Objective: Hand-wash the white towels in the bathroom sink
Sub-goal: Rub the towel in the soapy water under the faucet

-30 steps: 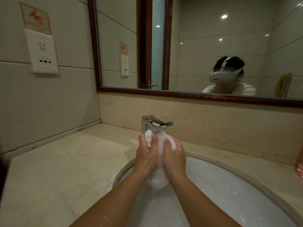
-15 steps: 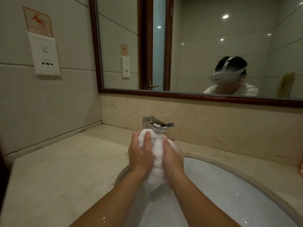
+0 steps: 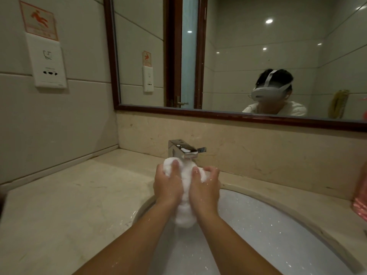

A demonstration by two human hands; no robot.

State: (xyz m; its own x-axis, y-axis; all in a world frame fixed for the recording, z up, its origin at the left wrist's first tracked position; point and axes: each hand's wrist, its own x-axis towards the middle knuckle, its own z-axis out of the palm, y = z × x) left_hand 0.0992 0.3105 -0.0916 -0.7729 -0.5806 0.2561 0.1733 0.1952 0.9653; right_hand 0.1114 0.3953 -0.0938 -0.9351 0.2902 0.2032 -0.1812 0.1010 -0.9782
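On the far left, an orange paper sign (image 3: pixel 38 19) sticks to the smooth grey wall tiles (image 3: pixel 83 120), and a flat white plastic socket plate (image 3: pixel 48 64) sits right under it. Below the wall lies a shiny cream stone counter (image 3: pixel 59 215) with thin brown lines in it and small drops of water near the bowl. A big mirror with a dark red-brown wooden frame (image 3: pixel 110 56) hangs above the back of the counter. A square, shiny metal tap (image 3: pixel 182 149) stands at the back edge of the bowl. Just in front of the tap, the wet left hand (image 3: pixel 167 187) and wet right hand (image 3: pixel 205 190) both curl their fingers round a soft, fluffy, soaked white towel (image 3: pixel 185 215), squeezing it between them. The towel is bunched into a long lump and hangs over the round white sink bowl (image 3: pixel 278 235), which is smooth and dotted with sparkly drops. At the far right edge, something pink and shiny (image 3: pixel 360 205) sits on the counter; I cannot tell what it is.
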